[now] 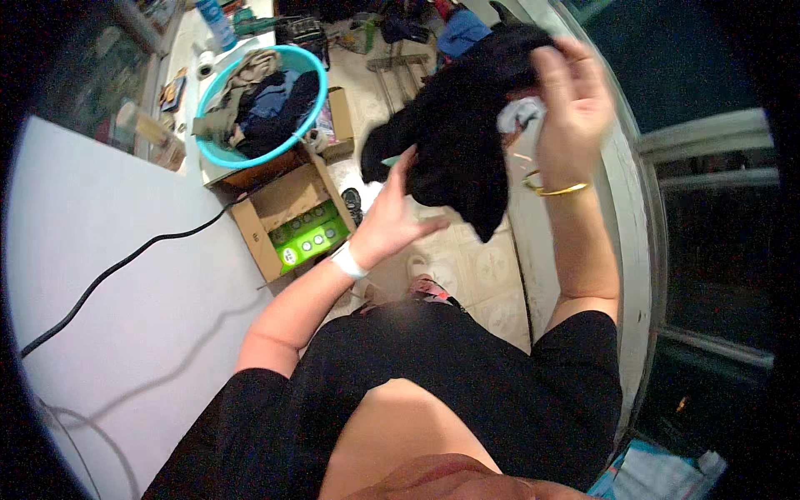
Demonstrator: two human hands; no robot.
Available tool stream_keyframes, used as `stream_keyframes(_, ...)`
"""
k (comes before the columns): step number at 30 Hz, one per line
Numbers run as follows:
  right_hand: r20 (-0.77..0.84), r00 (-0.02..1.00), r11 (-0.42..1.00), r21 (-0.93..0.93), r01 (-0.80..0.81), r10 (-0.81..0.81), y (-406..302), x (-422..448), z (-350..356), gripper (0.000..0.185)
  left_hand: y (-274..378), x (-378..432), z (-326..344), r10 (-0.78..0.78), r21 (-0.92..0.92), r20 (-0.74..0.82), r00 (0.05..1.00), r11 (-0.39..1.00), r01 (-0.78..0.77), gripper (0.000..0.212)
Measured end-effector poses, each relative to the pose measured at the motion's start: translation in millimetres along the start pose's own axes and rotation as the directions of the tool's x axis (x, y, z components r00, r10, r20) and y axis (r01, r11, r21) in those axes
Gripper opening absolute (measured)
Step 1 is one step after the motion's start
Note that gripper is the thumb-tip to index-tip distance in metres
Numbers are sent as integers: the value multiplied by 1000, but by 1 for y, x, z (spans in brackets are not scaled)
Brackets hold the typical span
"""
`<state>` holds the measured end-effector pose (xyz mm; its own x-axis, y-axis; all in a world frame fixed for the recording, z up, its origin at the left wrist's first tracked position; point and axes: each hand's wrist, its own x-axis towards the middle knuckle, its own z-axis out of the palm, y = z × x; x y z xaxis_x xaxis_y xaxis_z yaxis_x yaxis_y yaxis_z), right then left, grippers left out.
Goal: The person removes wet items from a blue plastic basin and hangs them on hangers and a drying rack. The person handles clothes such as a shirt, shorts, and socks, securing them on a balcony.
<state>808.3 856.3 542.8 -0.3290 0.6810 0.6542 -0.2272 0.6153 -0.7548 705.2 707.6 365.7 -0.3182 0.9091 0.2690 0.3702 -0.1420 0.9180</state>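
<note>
A black cloth garment (462,125) hangs bunched in the air in front of me, its lower corner pointing down. My right hand (575,106), with a gold bangle at the wrist, is raised at the garment's upper right end and holds the cloth there; motion blurs its fingers. At the lower left edge of the cloth is my left hand (394,215), a white band on its wrist. Its thumb and index finger are spread apart, and the index finger reaches against the cloth. Beside that fingertip shows a small pale green piece (391,160), too small to identify.
A turquoise basin (323,87) of crumpled clothes stands on a counter at the left. Below it is an open cardboard box (250,234) with green packaging (312,237). A black cable (144,244) crosses the white surface. Window frames (706,128) line the right side.
</note>
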Motion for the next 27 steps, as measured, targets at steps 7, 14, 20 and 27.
stream_keyframes(7, -30, 955, 913, -287, -291, 295, 103, -56, -153, 21, -101, 24, 85, -231, 14, 172, 958, 973, 232, 41)
stream_keyframes(14, -90, 754, 665, -413, -623, 651, 114, -110, -295, 28, -138, 30, 105, -344, 294, 123, 931, 908, 297, 35)
stream_keyframes(20, 342, 682, 743, -79, -664, 646, 83, -138, -276, 42, -12, 28, 242, 111, 202, 215, 970, 967, -155, 59)
stream_keyframes(27, 14, 821, 820, -72, -568, 571, 42, -114, -351, 38, -59, 45, 275, -180, 496, 220, 959, 867, 49, 23)
